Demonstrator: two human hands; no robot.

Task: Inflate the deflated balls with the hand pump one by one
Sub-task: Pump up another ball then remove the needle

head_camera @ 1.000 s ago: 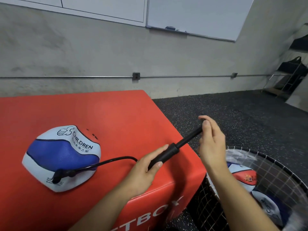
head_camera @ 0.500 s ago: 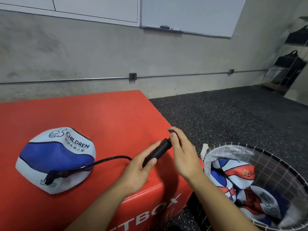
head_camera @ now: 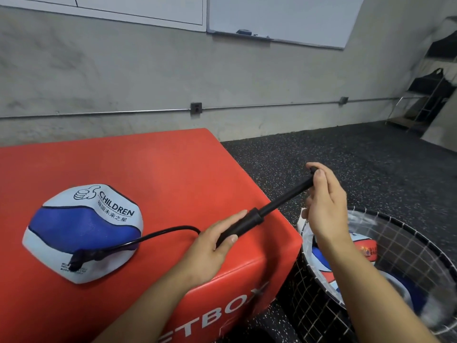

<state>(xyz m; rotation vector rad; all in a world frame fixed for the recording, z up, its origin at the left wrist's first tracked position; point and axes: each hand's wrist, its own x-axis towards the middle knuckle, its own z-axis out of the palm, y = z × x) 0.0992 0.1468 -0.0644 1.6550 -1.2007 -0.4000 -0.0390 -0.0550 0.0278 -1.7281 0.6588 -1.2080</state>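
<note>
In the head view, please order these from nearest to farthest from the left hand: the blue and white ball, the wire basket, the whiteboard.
From the left hand:
1. Blue and white ball, to its left on the red box.
2. Wire basket, to its right on the floor.
3. Whiteboard, high on the far wall.

Pump handle (head_camera: 312, 175) hidden in right hand (head_camera: 324, 209); basket (head_camera: 408, 231) cut off right.

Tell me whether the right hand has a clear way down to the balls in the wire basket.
Probably yes: the basket is open-topped right under the right hand, but that hand grips the pump handle.
</note>
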